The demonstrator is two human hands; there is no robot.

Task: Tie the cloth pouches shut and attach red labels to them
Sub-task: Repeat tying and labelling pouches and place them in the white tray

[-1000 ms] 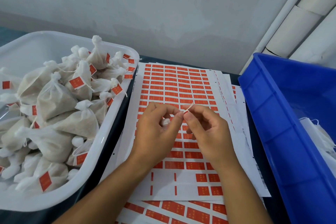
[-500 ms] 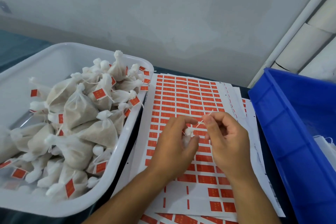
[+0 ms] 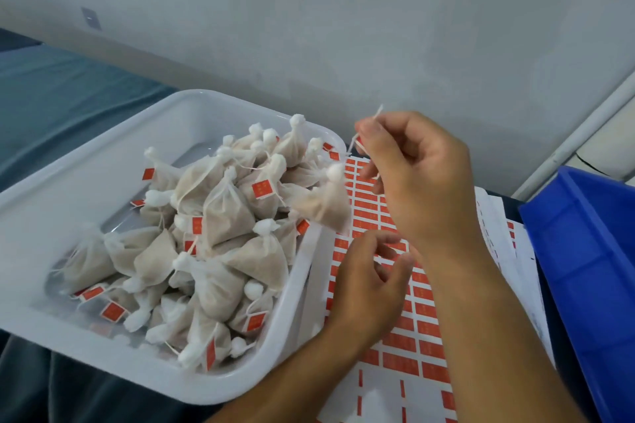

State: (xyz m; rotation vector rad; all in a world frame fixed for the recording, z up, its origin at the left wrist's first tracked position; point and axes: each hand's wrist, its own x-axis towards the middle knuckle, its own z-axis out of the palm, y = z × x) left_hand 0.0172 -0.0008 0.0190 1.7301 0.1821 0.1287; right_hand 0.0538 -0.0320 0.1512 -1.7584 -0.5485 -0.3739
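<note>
My right hand (image 3: 417, 178) is raised and pinches the white string (image 3: 357, 139) of a tied cloth pouch (image 3: 324, 206). The pouch hangs blurred from that string over the right rim of the white tray (image 3: 103, 178). My left hand (image 3: 366, 280) hovers lower, over the sheet of red labels (image 3: 412, 347), with fingers loosely curled and holding nothing. The tray holds a heap of several tied pouches (image 3: 223, 213), many with a red label on the string.
A blue plastic bin (image 3: 584, 268) stands at the right edge, beside the label sheets. The grey wall (image 3: 309, 27) runs behind. A dark blue surface lies under the tray at the left.
My right hand has lifted the pouch by its string up and left, toward the tray. My left hand has let go of the pouch and dropped lower. The view has swung left.
</note>
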